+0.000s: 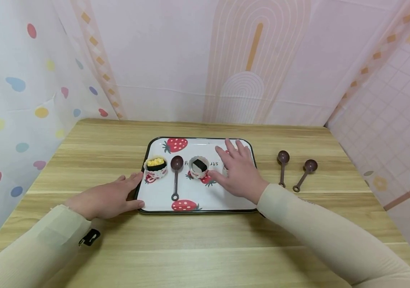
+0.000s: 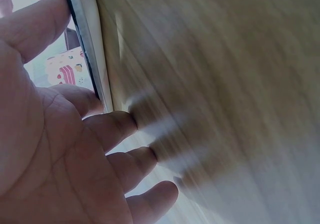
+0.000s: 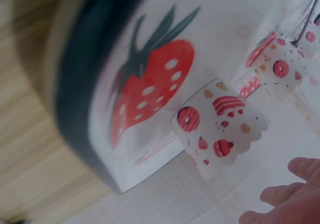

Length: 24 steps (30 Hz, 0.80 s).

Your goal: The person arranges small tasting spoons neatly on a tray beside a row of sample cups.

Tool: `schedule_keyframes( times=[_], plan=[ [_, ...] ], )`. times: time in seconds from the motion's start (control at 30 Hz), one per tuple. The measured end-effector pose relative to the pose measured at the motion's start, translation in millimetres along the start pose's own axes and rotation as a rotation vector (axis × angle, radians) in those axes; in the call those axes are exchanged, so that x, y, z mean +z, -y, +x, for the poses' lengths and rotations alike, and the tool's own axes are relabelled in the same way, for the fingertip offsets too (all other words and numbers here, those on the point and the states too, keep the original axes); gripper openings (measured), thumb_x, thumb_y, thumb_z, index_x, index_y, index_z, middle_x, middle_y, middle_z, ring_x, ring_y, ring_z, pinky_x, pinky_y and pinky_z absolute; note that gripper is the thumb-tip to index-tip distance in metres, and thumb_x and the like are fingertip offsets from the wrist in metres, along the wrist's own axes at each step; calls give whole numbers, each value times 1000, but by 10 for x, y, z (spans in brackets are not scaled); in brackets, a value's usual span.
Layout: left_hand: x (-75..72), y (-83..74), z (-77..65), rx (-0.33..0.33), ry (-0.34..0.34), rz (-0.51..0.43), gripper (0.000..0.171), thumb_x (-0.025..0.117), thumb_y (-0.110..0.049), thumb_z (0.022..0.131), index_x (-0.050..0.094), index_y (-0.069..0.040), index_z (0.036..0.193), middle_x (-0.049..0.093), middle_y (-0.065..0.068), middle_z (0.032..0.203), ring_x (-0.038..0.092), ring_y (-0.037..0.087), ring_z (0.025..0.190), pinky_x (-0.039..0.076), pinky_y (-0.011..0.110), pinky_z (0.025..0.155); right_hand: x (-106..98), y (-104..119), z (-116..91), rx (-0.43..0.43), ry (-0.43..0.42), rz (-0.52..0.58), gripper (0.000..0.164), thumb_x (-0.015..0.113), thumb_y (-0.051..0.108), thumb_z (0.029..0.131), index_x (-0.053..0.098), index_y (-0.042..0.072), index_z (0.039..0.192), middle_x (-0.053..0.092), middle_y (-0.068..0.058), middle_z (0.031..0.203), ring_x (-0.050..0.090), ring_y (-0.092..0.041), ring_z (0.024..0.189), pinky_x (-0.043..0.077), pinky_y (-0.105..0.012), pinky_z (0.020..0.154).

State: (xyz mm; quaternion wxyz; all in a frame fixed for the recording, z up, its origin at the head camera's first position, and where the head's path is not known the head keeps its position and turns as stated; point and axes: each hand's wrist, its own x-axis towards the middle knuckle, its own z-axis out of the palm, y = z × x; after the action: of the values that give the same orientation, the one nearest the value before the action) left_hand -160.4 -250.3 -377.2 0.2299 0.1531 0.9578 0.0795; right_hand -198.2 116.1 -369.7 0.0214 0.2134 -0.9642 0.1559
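Note:
A white strawberry-print tray (image 1: 154, 202) with a dark rim lies on the wooden table. My left hand (image 1: 106, 198) is at its left edge, thumb at the rim and fingers loosely extended; the left wrist view has the index fingertip by the tray's side. Over the tray's right part hovers my right hand (image 1: 241, 174), fingers spread, holding nothing. On the tray stand a paper cup (image 1: 156, 174) with yellow-topped toy sushi, a brown measuring spoon (image 1: 175, 184) and a paper cup (image 1: 198, 176) with a black-and-white piece. A third paper cup (image 3: 220, 126) is mostly hidden by my right hand in the head view.
Two more brown measuring spoons (image 1: 282, 159) (image 1: 310, 166) lie on the table (image 1: 205, 248) right of the tray. Patterned curtains (image 1: 169, 60) hang behind the table and at both sides. A small black object (image 1: 90, 237) hangs by the left sleeve.

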Motion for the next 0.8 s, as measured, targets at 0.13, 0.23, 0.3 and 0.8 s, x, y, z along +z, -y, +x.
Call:
schedule_keyframes(
  times=[0.13,0.23,0.3,0.8],
  plan=[
    [0,-5,-1,3,-2,0,106,60,-69,97,19,0,167,26,27,171,24,60,153,32,72,119,-10,-54,-12,20,4,-13,85,57,66,99,36,17,165,17,-17,177,5,-47,164,4,-66,131],
    [-3,-10,-1,0,0,2,107,60,-69,97,19,-1,167,26,27,171,24,60,153,32,72,119,-18,-99,-22,39,15,-28,89,56,70,98,33,17,167,14,-17,177,2,-48,164,4,-67,130],
    [-5,-11,-1,-2,-1,5,107,60,-69,97,19,-1,168,26,27,171,24,60,153,32,72,118,-29,-127,-32,52,25,-23,91,56,71,98,31,18,167,12,-17,178,-1,-47,164,3,-69,129],
    [11,13,-2,5,-7,-2,107,60,-70,97,19,-1,168,26,28,171,25,61,152,33,73,117,-97,-327,-99,142,69,-7,97,55,73,97,23,18,170,2,-15,179,-7,-45,164,-2,-69,129]
  ],
)
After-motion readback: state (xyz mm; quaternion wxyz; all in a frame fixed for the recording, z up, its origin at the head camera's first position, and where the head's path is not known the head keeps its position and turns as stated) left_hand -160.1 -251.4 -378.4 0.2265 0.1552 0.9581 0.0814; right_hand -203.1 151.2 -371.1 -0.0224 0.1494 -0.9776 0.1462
